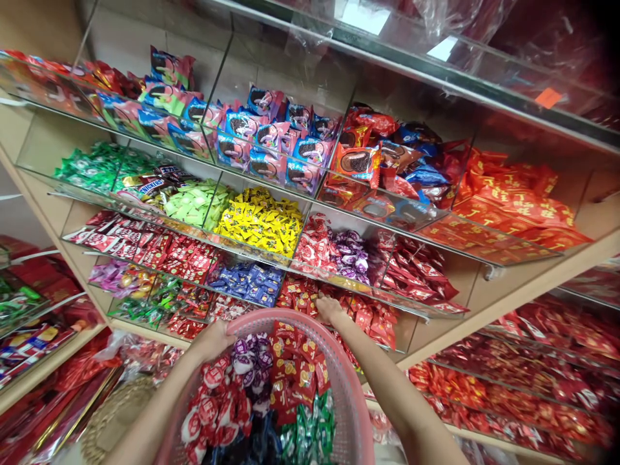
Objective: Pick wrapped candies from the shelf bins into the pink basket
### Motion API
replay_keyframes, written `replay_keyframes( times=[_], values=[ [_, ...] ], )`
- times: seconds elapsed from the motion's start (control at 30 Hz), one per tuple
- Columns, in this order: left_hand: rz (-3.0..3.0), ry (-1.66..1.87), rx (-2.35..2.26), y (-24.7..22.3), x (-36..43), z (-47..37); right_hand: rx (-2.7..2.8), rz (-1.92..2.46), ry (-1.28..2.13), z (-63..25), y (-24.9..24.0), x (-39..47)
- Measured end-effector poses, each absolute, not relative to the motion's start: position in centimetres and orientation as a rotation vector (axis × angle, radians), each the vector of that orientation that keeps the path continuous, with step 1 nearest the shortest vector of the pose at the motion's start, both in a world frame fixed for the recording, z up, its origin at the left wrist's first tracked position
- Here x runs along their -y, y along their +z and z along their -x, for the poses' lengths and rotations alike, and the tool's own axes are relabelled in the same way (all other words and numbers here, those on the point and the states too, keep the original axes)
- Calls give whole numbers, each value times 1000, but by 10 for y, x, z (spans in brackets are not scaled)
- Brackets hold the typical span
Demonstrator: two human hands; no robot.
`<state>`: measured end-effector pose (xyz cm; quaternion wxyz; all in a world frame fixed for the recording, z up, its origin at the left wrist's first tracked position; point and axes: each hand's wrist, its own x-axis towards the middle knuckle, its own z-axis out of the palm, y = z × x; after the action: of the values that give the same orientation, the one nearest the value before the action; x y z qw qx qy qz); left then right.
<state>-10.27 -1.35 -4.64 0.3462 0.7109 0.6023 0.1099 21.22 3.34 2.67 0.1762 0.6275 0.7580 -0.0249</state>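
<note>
A round pink plastic basket (356,387) fills the lower middle of the view. Inside it lie red-and-white candies (213,413), purple-and-white candies (252,361), red packets with orange prints (295,368), green candies (310,429) and dark ones at the bottom. My left hand (216,339) grips the basket's upper left rim. Beyond the far rim, my right hand (329,308) reaches into a low shelf compartment at the red packets (296,294) there. Its fingers are bent together; what they hold, if anything, is too small to tell.
Clear-fronted shelves (484,255) rise ahead, with yellow candies (261,223), blue candies (247,282), pink-and-blue cookie packs (266,139) and orange-red packets (518,194). More red candies (523,349) lie on shelves at the right. A woven basket (113,420) stands at the lower left.
</note>
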Motion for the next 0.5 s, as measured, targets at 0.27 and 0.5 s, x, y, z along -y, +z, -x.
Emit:
replay_keyframes(
  times=[0.27,0.5],
  values=[
    [-1838,250,-1602,-39,15,101,-2274,-1799,-73,-237,64,-19],
    [-1857,242,-1602,-42,14,102,-2362,-1711,-374,-218,60,23]
  ],
)
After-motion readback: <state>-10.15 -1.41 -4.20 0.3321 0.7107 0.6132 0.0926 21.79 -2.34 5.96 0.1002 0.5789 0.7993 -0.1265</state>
